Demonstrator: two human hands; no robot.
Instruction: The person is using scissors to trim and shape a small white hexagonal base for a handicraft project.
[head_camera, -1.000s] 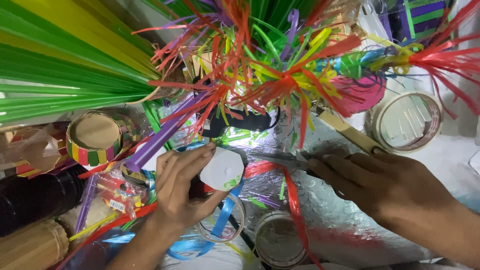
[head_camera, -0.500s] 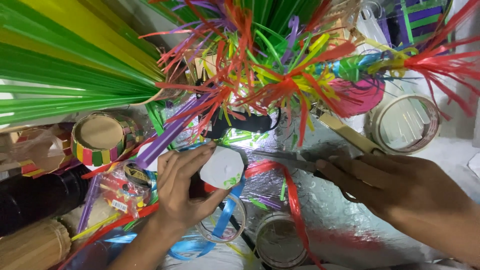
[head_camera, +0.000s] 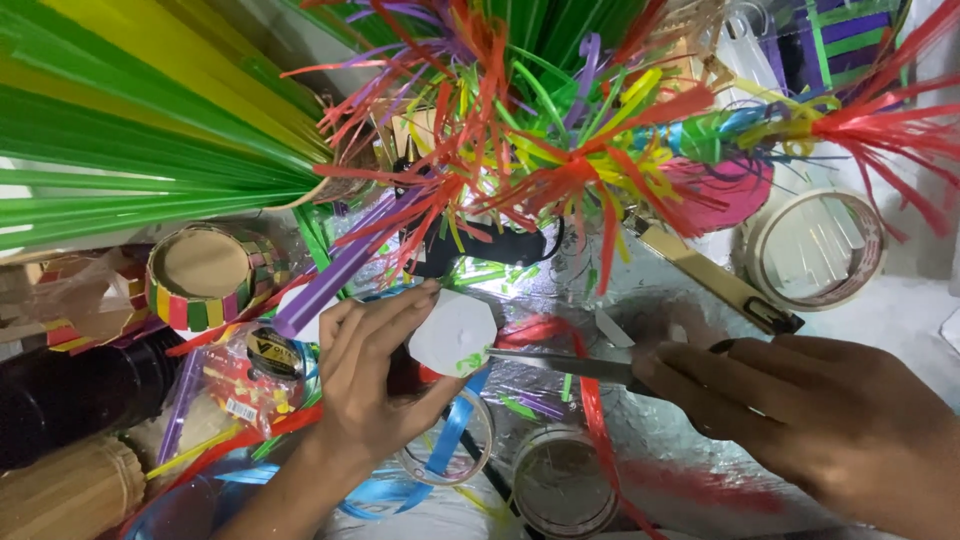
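My left hand (head_camera: 375, 375) pinches a small white paper piece (head_camera: 452, 333), roughly round with cut corners, between thumb and fingers at centre. My right hand (head_camera: 800, 420) grips a pair of scissors (head_camera: 560, 364) whose blades point left and touch the lower right edge of the paper. Both hands work over a silvery foil-covered surface (head_camera: 660, 440). Above them spreads a bunch of colourful plastic strips (head_camera: 560, 150) in red, green, yellow and purple.
Long green and yellow strips (head_camera: 130, 150) fan out at upper left. A small striped woven basket (head_camera: 205, 275) sits at left, tape rolls (head_camera: 815, 250) at right and bottom (head_camera: 560, 480), a gold flat ruler-like bar (head_camera: 715, 280), dark cylinder (head_camera: 70, 395) at lower left.
The scissor blades have moved left into the edge of the white paper. My left hand has turned the paper slightly.
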